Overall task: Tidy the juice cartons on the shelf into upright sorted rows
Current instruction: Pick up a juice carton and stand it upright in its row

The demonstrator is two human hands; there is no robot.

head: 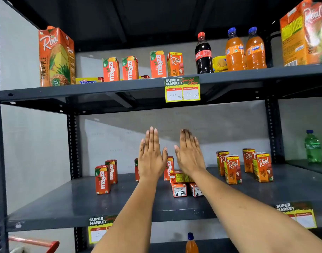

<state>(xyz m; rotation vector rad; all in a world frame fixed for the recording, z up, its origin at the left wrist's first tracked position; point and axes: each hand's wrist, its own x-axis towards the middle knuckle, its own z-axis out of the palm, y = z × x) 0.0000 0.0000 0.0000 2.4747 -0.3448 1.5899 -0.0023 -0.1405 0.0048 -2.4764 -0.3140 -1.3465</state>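
My left hand (150, 154) and my right hand (189, 152) are both held flat over the middle shelf (65, 203), fingers straight, holding nothing. Two upright Maaza cartons (105, 177) stand at the left. Behind my hands more Maaza cartons (169, 168) stand upright, partly hidden. Below my right hand several cartons (182, 185) lie toppled, one stacked across two others. Several upright Real litchi cartons (246, 167) stand at the right in loose pairs.
The upper shelf (83, 89) carries a tall Real pineapple carton (55, 57), small Maaza cartons (120, 69), a small Real carton (175, 63), a cola bottle (203, 53), two Fanta bottles (245, 50) and another tall carton (304, 33). A green bottle (312, 147) stands far right.
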